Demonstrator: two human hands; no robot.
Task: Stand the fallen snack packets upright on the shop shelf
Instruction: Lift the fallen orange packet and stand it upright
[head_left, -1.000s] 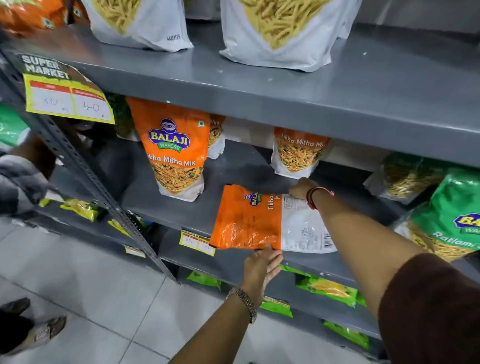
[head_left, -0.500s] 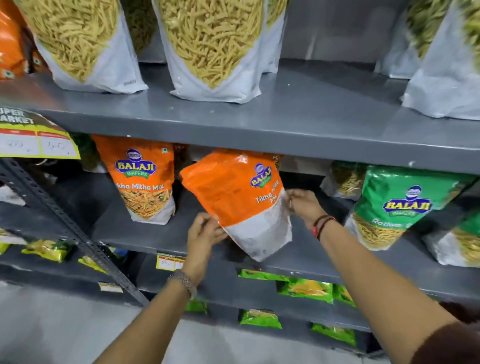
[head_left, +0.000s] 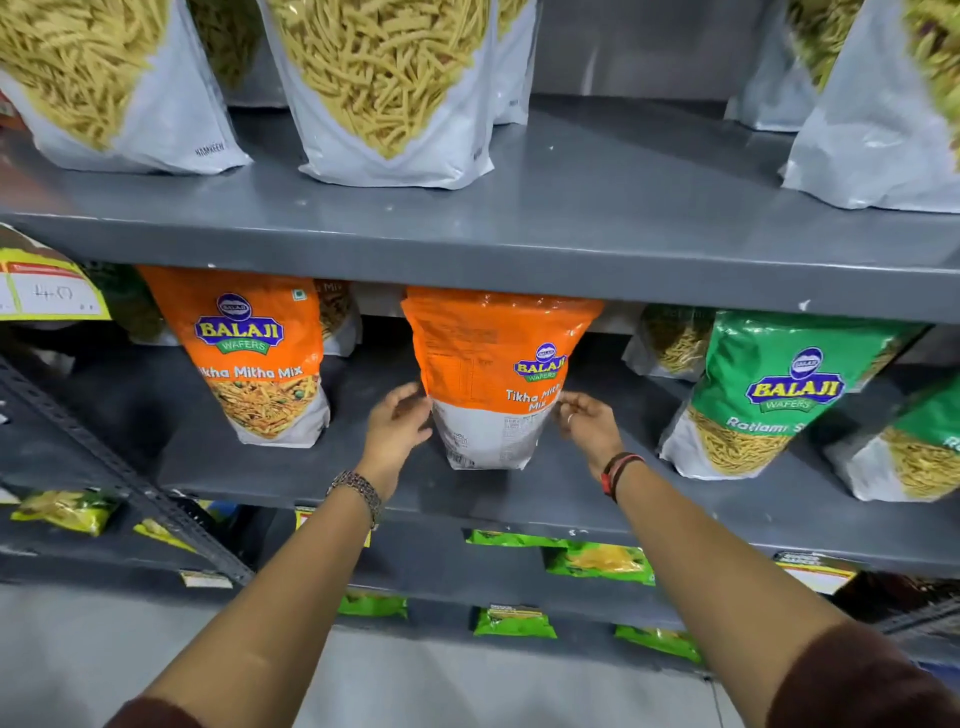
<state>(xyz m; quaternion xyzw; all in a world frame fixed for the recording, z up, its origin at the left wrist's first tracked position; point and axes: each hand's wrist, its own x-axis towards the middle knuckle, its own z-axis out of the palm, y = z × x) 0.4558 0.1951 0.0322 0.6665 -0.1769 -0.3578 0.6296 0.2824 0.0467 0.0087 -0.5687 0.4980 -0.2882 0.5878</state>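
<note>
At the far left edge a yellow price tag (head_left: 49, 291) hangs off the upper shelf's front lip. Next to it, on the grey middle shelf (head_left: 649, 499), an orange Tikha Mitha Mix packet (head_left: 249, 353) stands upright, its front facing out. Then comes the left hand (head_left: 397, 426) — fingers curved and loosely spread, fingertips resting against the left edge of the orange packet in the middle (head_left: 493, 379), a metal watch (head_left: 358, 491) on that wrist. This middle packet stands on its base on the same shelf, its back panel with the printed text turned toward the aisle, its top nearly meeting the underside of the shelf above. On its right edge sits the right hand (head_left: 587, 423), fingers bent and lightly pinching the packet's side; red and dark bands (head_left: 618, 470) circle the wrist. Whether either hand truly grips or only steadies, I cannot tell. Further right a green Ratlami packet (head_left: 769, 395) stands upright, well apart from the hands. Above — white bags of yellow sev (head_left: 384, 88) line the top shelf.
</note>
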